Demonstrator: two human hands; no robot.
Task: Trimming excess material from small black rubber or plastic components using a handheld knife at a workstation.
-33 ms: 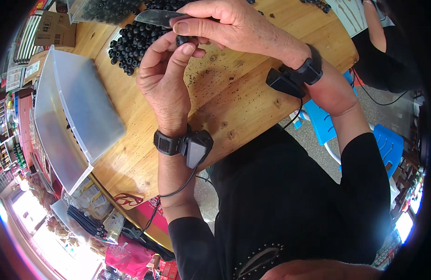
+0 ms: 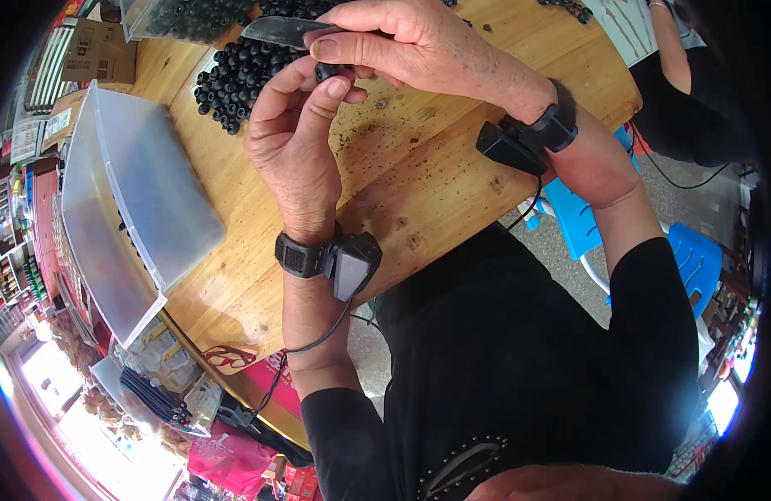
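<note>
My left hand (image 2: pixel 295 146) pinches a small round black piece (image 2: pixel 325 72) between thumb and fingertips above the wooden table. A knife (image 2: pixel 278 32) is in my right hand (image 2: pixel 423 54), its blade pointing left and its handle mostly hidden by my fingers. My right thumb lies beside the black piece, and the fingertips of both hands meet around it. Just left of my hands, a pile of similar black pieces (image 2: pixel 243 81) covers part of the table; some show a hole. Black crumbs are scattered to the right of my left hand.
A translucent plastic box (image 2: pixel 164 196) stands at the table's left side. Another clear box (image 2: pixel 189 21) holds black pieces at the far left. Thin red-framed glasses (image 2: pixel 229 356) lie near the front-left edge of the table (image 2: pixel 402 234). At far right is another person (image 2: pixel 690 104).
</note>
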